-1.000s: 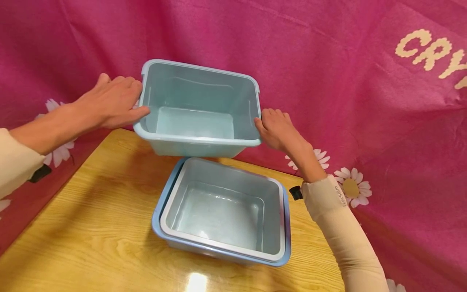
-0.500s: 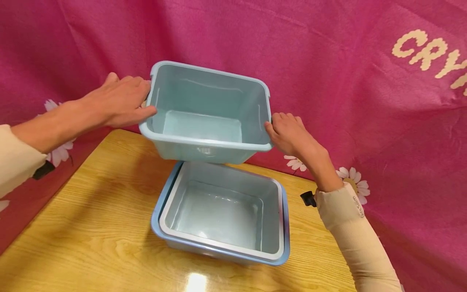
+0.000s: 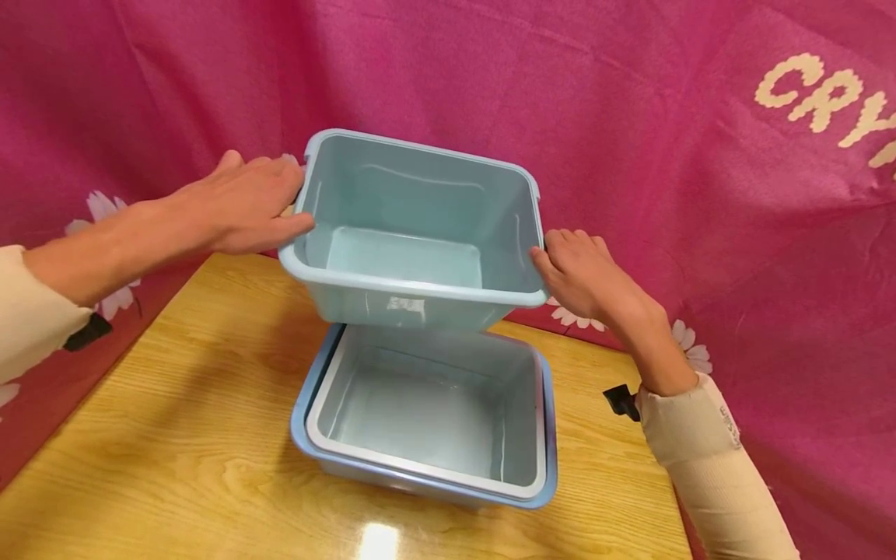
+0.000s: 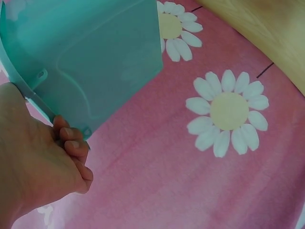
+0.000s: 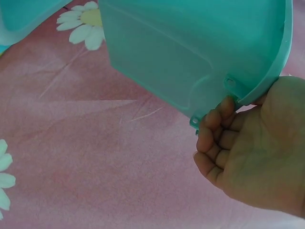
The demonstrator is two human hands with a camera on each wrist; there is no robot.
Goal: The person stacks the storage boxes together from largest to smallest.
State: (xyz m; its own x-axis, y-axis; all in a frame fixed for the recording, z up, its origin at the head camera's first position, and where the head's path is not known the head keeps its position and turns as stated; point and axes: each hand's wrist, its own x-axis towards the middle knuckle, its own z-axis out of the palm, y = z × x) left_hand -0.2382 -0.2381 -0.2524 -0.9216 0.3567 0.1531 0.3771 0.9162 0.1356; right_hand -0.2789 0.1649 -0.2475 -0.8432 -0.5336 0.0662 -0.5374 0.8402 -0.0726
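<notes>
A light teal plastic bin (image 3: pixel 413 190) hangs in the air, tilted so its inside faces me. My left hand (image 3: pixel 248 204) grips its left rim, thumb over the edge; in the left wrist view the fingers (image 4: pixel 74 143) curl under that rim. On the opposite side my right hand (image 3: pixel 581 268) holds the right rim, and the right wrist view shows fingers (image 5: pixel 214 126) curled beneath it. Below and nearer to me, a grey bin (image 3: pixel 420 420) sits nested inside a blue bin (image 3: pixel 304 424). The teal bin's lower edge overlaps the grey bin's back wall in the head view.
The stacked bins stand on a wooden table (image 3: pixel 175 435). A pink cloth (image 3: pixel 630 117) printed with white daisies (image 4: pixel 228 112) and pale letters (image 3: pixel 833 101) hangs behind and beside the table.
Both hands have carried the teal bin rightward and a little down toward me, so it covers more of the grey bin's back. The nested bins have stayed in place.
</notes>
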